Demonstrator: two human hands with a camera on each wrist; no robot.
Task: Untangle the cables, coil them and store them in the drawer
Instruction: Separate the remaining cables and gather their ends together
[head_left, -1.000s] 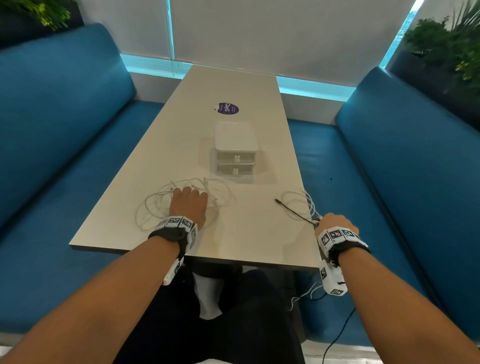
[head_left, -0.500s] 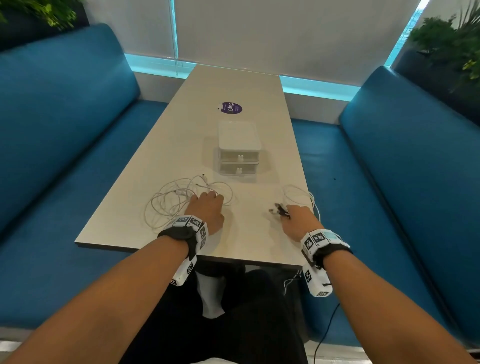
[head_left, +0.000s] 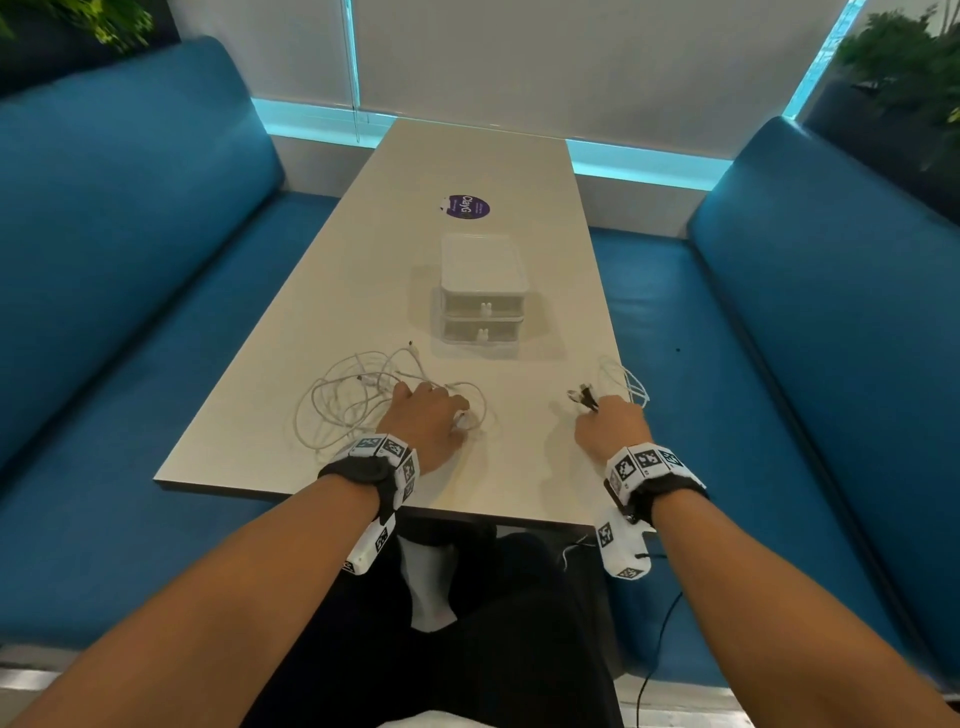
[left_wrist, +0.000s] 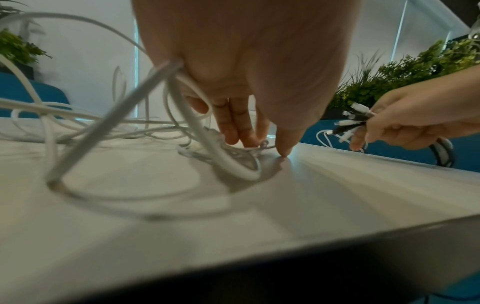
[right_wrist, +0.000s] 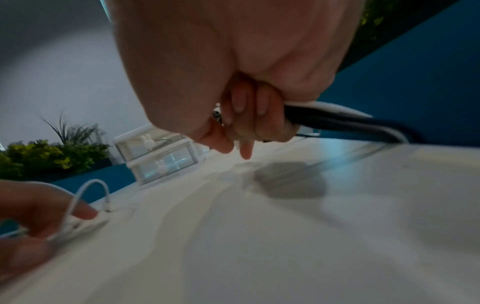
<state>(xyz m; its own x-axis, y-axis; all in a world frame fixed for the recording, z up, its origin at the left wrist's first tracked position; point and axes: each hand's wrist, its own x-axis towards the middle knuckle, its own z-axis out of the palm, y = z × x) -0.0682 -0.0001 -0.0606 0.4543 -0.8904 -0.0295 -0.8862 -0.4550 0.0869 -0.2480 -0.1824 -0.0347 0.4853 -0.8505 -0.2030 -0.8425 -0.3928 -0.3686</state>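
A loose tangle of white cables (head_left: 353, 400) lies on the near left of the table (head_left: 322, 322). My left hand (head_left: 441, 400) is on its right side; in the left wrist view the fingers (left_wrist: 233, 127) and thumb close on a white cable end (left_wrist: 233, 162) at the table top. My right hand (head_left: 602, 415) grips a bundle of black and white cables (right_wrist: 337, 119), whose plugs (head_left: 584, 397) stick out to the left; white loops (head_left: 628, 379) trail toward the right edge. The small clear drawer unit (head_left: 482, 291) stands mid-table, both drawers closed.
A purple round sticker (head_left: 467, 207) lies beyond the drawer unit. Blue padded benches (head_left: 130, 260) flank the table on both sides. Plants (head_left: 904, 67) stand behind the benches. A thin black wire (head_left: 660, 639) hangs below my right wrist.
My right hand has come from the table's right edge onto the table top, carrying the cable bundle to the left. My left hand has shifted right across the white tangle.
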